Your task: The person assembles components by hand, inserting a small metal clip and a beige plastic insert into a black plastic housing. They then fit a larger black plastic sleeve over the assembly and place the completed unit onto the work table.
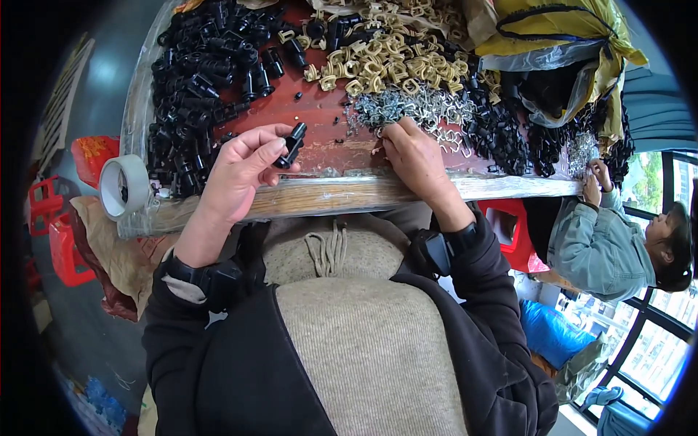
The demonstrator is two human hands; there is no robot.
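My left hand (246,168) is closed around a small black tubular plastic fitting (294,142), held just above the table's near edge. The thumb and fingertips press on it, and one end points away from me. To the right, my right hand (418,158) rests at the near side of a pile of small bent metal clips (378,106). Its fingers are bent and pressed together, with the fingertips down at the pile's edge. Whatever they pinch, if anything, is hidden.
Black fittings (200,80) heap on the left of the red table (313,120), tan plastic clips (396,62) at the back. Smaller black parts (502,138) lie right, near a yellow sack (567,36). A tape roll (122,187) stands at the left corner; a co-worker (618,240) sits right.
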